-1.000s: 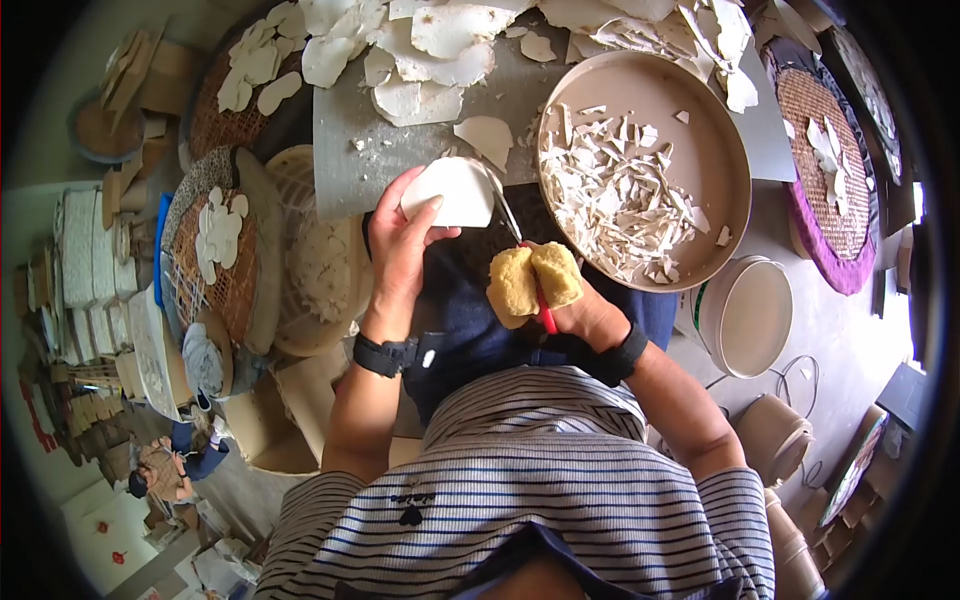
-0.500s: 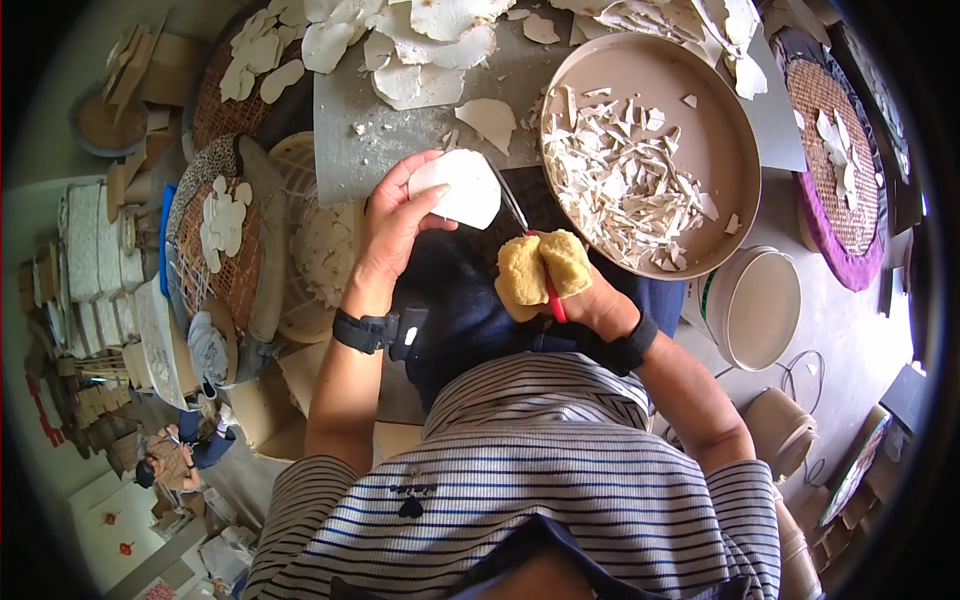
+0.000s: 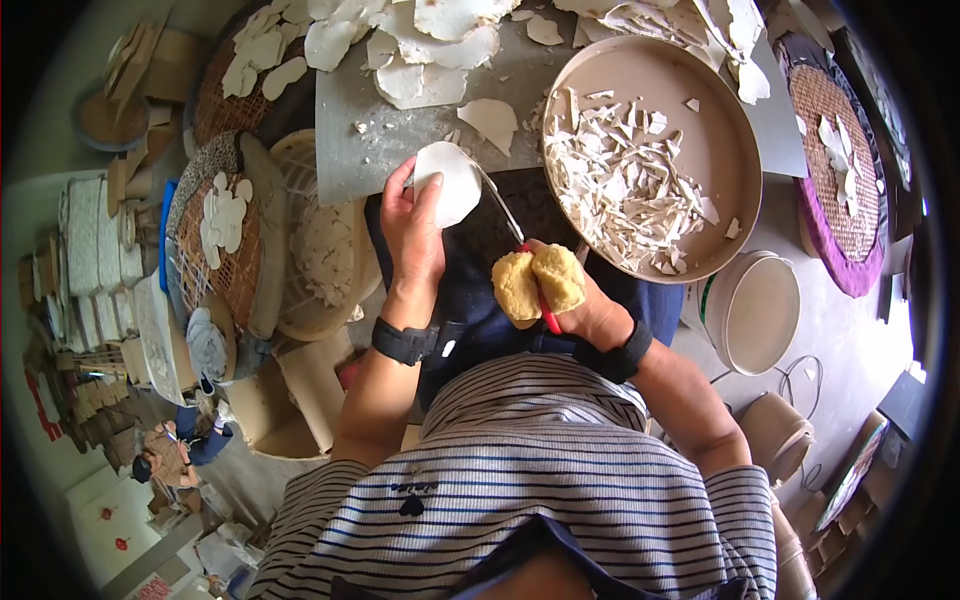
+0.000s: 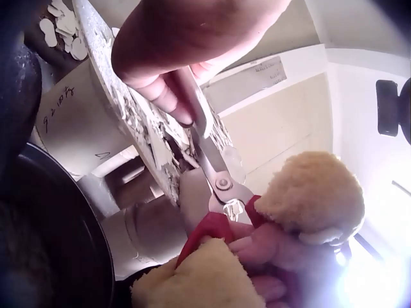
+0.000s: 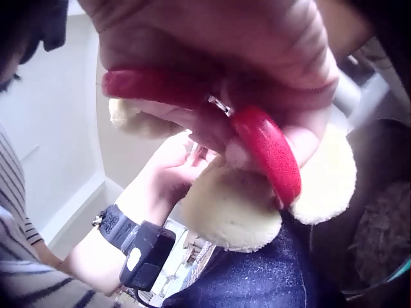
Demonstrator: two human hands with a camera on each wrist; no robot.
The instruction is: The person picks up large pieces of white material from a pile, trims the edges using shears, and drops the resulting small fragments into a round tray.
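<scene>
In the head view the left hand pinches a thin white rounded piece between thumb and fingers. The right hand grips scissors with red handles, and yellow spongy padding wraps around them. The metal blades lie along the right edge of the piece. In the left wrist view the blades meet the piece near the left fingertips; how far they are parted is unclear. The right wrist view has the right fingers curled through the red handles.
A round tan tray of white scraps stands right of the hands on a grey table, with larger white sheets behind. A white bucket is at the right, a woven basket at the left. Another person is far left.
The left hand has shifted right and turned more upright, and the white piece has rotated with it. The right hand with the scissors has moved slightly left since half a second ago.
</scene>
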